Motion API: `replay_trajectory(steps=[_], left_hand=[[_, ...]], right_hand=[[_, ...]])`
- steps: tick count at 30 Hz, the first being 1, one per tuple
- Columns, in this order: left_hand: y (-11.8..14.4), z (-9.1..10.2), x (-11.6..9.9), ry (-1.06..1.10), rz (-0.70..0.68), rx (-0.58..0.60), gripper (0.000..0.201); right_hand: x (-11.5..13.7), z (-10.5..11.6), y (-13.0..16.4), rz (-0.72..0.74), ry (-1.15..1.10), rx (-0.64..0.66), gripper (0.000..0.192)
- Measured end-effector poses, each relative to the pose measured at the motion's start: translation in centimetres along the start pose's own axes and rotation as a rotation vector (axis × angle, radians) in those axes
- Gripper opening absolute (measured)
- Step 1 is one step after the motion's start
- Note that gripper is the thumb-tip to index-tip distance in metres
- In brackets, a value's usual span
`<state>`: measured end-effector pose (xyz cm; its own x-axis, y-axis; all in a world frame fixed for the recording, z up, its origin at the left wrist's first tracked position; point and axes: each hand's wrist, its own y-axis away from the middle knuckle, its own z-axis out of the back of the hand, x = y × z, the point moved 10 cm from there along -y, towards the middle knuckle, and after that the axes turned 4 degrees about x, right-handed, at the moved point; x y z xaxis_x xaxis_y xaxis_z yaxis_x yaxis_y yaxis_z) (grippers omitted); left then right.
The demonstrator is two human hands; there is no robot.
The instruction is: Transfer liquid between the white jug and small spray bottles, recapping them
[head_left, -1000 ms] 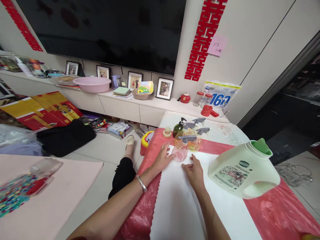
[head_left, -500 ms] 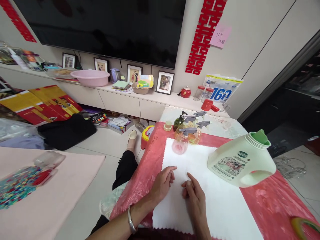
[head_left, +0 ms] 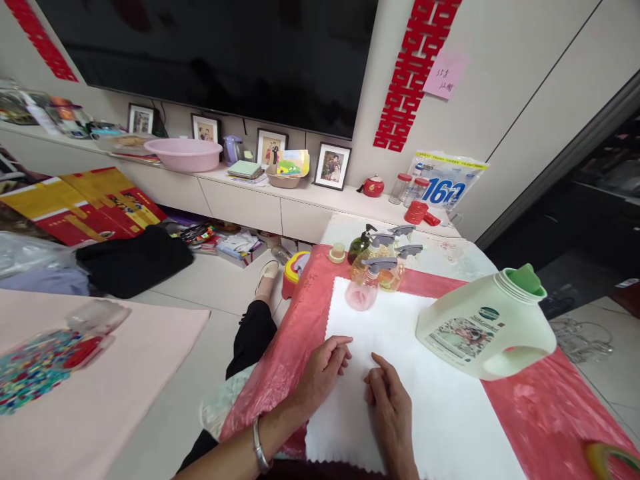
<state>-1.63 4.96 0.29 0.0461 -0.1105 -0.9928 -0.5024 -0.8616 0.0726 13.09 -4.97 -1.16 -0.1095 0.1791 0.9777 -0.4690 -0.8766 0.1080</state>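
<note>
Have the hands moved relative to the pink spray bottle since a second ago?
Yes. Both the left hand and right hand have pulled back from the pink spray bottle toward the near edge of the white cloth.

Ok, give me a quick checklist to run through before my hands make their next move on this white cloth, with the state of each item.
1. Left hand empty, resting on the white cloth: ok.
2. Right hand empty, on the cloth beside the left: ok.
3. Cloth lying flat on the red table cover: ok where visible; near edge partly hidden by the arms.
4. Pink spray bottle upright at the cloth's far edge, apart from both hands: ok.
5. Big detergent jug capped, on its side on the cloth's right part: not ok if the cloth needs shifting.
6. Whether the jug's green cap is screwed tight: cannot tell.
</note>
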Motion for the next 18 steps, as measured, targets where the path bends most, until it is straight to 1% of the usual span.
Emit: replay_trajectory(steps=[4, 6, 7, 10, 13, 16, 18], left_hand=[[0.1, 0.1, -0.5, 0.038, 0.036, 0.008, 0.052], [0.2, 0.1, -1.3, 0.041, 0.025, 0.027, 0.057], [0.3, 0.0, -1.7, 0.03, 0.013, 0.039, 0.06], [0.6, -0.5, -3.2, 0.002, -0.043, 0.085, 0.072], [0.9, -1.0, -4.1, 0.005, -0.082, 0.115, 0.078], [1.1, -1.3, -4.1, -0.014, -0.082, 0.104, 0.08], [1.0, -1.4, -3.6, -0.043, -0.034, 0.088, 0.078]], right_hand=[[0.8, 0.5, -0.1, 0.03, -0.077, -0.002, 0.063], [1.7, 0.6, 0.1, 0.059, -0.105, 0.015, 0.055], [2.2, 0.6, 0.2, 0.074, -0.122, 0.026, 0.055], [3.5, 0.4, 0.6, 0.115, -0.18, 0.059, 0.065], [4.0, -0.1, 0.8, 0.133, -0.228, 0.087, 0.072], [3.6, -1.0, 0.8, 0.111, -0.256, 0.118, 0.076], [2.7, -1.7, 0.5, 0.063, -0.261, 0.122, 0.077]])
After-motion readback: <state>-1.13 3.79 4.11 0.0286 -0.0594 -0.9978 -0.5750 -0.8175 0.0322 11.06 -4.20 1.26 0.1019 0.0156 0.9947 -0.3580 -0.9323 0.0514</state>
